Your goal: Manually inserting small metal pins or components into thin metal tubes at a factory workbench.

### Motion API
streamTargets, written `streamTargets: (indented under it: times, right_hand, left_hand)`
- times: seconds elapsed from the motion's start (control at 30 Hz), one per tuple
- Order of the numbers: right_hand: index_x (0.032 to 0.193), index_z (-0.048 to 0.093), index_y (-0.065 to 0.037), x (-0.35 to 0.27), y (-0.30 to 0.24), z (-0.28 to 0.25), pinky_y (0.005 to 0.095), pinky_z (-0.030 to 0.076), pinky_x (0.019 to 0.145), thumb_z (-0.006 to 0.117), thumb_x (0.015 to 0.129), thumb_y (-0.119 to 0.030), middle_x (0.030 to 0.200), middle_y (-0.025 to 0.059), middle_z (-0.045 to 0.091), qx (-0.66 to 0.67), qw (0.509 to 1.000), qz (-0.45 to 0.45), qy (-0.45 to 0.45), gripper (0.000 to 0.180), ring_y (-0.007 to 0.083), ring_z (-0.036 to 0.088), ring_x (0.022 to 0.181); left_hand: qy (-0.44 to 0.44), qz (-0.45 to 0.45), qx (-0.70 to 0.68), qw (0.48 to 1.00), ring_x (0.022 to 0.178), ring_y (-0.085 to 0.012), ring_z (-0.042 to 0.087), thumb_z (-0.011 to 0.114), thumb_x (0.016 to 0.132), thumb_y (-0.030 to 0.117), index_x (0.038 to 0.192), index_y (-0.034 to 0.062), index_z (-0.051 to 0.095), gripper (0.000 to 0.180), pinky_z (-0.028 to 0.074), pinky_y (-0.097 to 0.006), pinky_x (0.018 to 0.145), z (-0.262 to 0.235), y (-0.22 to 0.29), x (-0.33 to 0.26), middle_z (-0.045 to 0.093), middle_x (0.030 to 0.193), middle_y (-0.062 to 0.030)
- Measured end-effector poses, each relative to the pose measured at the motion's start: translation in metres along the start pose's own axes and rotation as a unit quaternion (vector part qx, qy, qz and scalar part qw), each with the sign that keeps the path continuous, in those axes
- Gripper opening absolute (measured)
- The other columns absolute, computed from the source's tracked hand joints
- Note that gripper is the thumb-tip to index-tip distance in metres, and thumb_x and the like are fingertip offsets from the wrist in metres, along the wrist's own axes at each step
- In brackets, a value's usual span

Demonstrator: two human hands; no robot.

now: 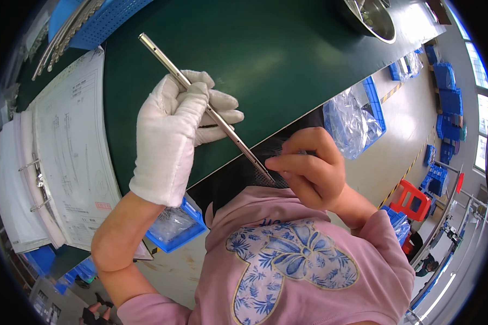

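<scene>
My left hand [176,127], in a white cloth glove, grips a long thin metal rod [171,62] near its middle. The rod slants from the upper left over the green table mat [276,59] down to my bare right hand [309,168]. The right hand's thumb and fingers are pinched at the rod's lower end, close to my chest. Whether something small sits between those fingertips cannot be seen.
An open ring binder with drawing sheets [70,157] lies at the left. A blue perforated tray [100,21] holds more metal rods at top left. A steel bowl [371,19] stands top right. Blue bins with plastic bags [358,116] [176,227] sit below the table edge.
</scene>
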State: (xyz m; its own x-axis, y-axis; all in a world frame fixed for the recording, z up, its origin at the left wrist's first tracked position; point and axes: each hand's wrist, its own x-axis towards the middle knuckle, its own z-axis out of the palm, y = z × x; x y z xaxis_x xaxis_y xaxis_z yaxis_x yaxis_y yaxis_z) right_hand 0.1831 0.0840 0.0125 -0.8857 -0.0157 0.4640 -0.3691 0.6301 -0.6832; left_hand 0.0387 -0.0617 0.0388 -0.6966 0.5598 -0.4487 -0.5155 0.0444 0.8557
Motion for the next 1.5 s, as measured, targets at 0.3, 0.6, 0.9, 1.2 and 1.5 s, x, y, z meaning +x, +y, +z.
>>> streamTargets:
  times: [0.3, 0.6, 0.9, 1.2, 1.5]
  right_hand:
    - [0.083, 0.058, 0.003, -0.003, 0.004, 0.007, 0.0276, 0.049, 0.057, 0.061, 0.064, 0.008, 0.074, 0.0152, 0.063, 0.013, 0.998, -0.041, 0.040, 0.020, 0.0229, 0.062, 0.063]
    - [0.084, 0.058, 0.002, -0.001, 0.002, 0.006, 0.0281, 0.050, 0.057, 0.063, 0.063, 0.006, 0.075, 0.0130, 0.063, -0.048, 0.995, -0.084, 0.010, 0.021, 0.0221, 0.063, 0.066]
    - [0.077, 0.061, -0.001, 0.009, -0.001, 0.008, 0.0248, 0.051, 0.053, 0.064, 0.064, -0.003, 0.070, 0.0094, 0.062, -0.154, 0.973, -0.171, 0.025, 0.013, 0.0189, 0.063, 0.061]
    - [0.077, 0.060, 0.000, 0.012, 0.000, 0.007, 0.0258, 0.051, 0.054, 0.064, 0.062, -0.002, 0.071, 0.0104, 0.063, -0.107, 0.982, -0.157, 0.004, 0.015, 0.0191, 0.062, 0.061]
    - [0.085, 0.057, 0.002, 0.033, 0.011, 0.014, 0.0293, 0.051, 0.058, 0.059, 0.065, 0.007, 0.078, 0.0143, 0.063, -0.071, 0.988, -0.134, 0.008, 0.020, 0.0239, 0.063, 0.067]
  left_hand:
    - [-0.009, -0.007, -0.008, 1.000, 0.075, -0.0220, 0.064, 0.040, 0.094, 0.016, 0.098, 0.0031, 0.047, 0.015, 0.055, -0.031, 0.066, 0.000, 0.002, 0.001, 0.060, 0.082, -0.0132]
    - [0.001, -0.013, -0.020, 1.000, 0.073, -0.0212, 0.064, 0.041, 0.093, 0.016, 0.096, 0.0034, 0.048, 0.015, 0.055, -0.030, 0.064, 0.002, 0.001, 0.001, 0.060, 0.081, -0.0127]
    - [0.003, -0.005, -0.015, 1.000, 0.072, -0.0202, 0.064, 0.042, 0.093, 0.017, 0.096, 0.0045, 0.048, 0.014, 0.055, -0.030, 0.064, 0.002, 0.000, 0.001, 0.061, 0.080, -0.0117]
    - [-0.004, -0.008, -0.020, 1.000, 0.072, -0.0188, 0.064, 0.042, 0.093, 0.017, 0.095, 0.0055, 0.049, 0.014, 0.055, -0.029, 0.064, 0.001, -0.002, 0.001, 0.061, 0.080, -0.0108]
    - [-0.006, -0.015, -0.033, 0.999, 0.072, -0.0185, 0.064, 0.043, 0.093, 0.017, 0.093, 0.0055, 0.048, 0.012, 0.054, -0.029, 0.065, 0.003, -0.001, 0.001, 0.061, 0.081, -0.0111]
